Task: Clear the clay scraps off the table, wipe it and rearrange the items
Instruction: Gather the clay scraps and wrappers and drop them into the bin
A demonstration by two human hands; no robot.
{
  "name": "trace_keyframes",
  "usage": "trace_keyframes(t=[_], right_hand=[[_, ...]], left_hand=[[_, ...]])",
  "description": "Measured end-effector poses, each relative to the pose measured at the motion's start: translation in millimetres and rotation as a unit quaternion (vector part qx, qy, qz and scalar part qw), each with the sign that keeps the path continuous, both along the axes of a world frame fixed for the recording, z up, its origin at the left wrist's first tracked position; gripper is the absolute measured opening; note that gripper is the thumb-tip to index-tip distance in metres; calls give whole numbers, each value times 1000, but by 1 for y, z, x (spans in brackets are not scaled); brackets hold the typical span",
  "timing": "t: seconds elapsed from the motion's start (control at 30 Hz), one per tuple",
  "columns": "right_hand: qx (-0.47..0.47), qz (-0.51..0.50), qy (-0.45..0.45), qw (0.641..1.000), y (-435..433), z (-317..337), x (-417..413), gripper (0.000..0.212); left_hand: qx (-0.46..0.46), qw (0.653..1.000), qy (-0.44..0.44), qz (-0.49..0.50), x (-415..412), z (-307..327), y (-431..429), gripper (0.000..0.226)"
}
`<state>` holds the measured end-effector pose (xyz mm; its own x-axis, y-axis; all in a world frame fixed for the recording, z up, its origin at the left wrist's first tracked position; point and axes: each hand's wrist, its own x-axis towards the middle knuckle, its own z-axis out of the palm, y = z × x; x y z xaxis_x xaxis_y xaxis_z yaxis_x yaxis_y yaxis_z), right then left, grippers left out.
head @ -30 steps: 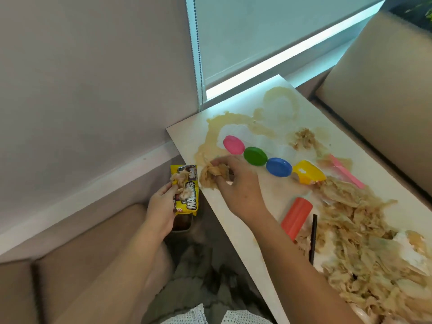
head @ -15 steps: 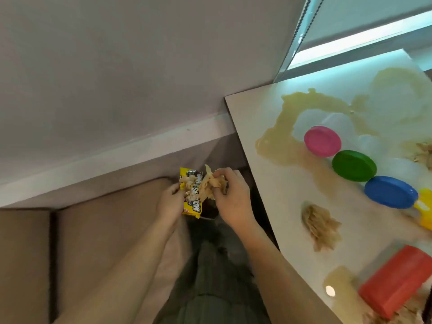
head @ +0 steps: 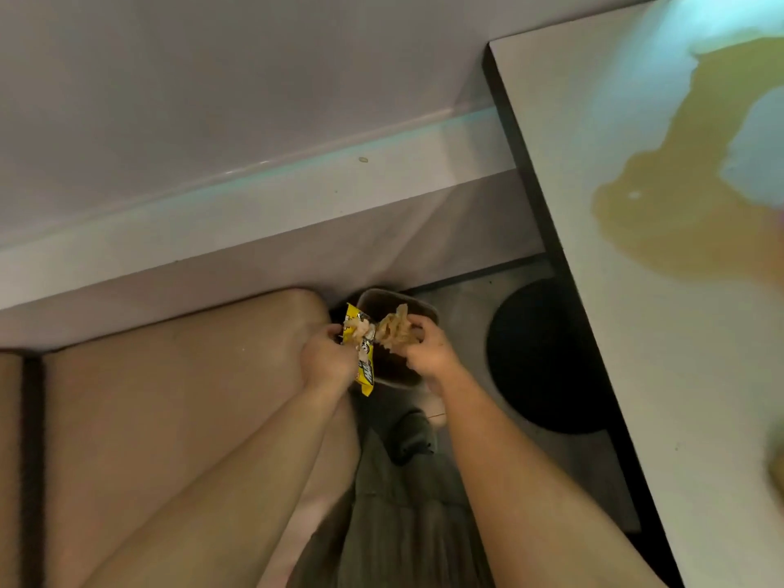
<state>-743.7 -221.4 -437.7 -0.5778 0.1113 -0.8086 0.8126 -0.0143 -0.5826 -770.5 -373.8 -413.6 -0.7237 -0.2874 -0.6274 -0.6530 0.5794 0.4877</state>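
Bin [head: 424, 309] below hands, left of table [head: 602, 133]

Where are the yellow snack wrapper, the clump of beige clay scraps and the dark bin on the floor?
yellow snack wrapper [head: 367, 372]: head view, on its printed lower part.
clump of beige clay scraps [head: 394, 328]: head view, on its middle.
dark bin [head: 384, 300]: head view, on its far rim.

arms: bare, no sleeves | legs: olive-grey trousers [head: 394, 524] | footwear: dark shoe [head: 411, 435]
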Motion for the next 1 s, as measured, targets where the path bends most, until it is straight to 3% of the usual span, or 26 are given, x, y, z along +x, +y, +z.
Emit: trace_keyframes(t=[0.23,0.33,0.43,0.5,0.73,1.0], right_hand=[[28,-67,-40,997,-5,-29,1,39],[49,-91,-37,994,-1,-21,5,37],[53,-93,-32,994,4,-14,10,41],[55,-86,-28,994,8,-8,12,42],[72,-52,10,996,15,41,22,41],[94,31,123,987,4,157,57,37]], left_hand=[[-11,1000,-13,-12,-10,-22,-3,17],[23,999,-41,-13,-14,-33,0,41],[72,993,-93,15,-17,-62,-7,86],[92,989,-105,39,-17,-95,-19,95],[131,984,-105,65,-1,-39,-21,69],[180,983,-26,34,49,118,8,25]])
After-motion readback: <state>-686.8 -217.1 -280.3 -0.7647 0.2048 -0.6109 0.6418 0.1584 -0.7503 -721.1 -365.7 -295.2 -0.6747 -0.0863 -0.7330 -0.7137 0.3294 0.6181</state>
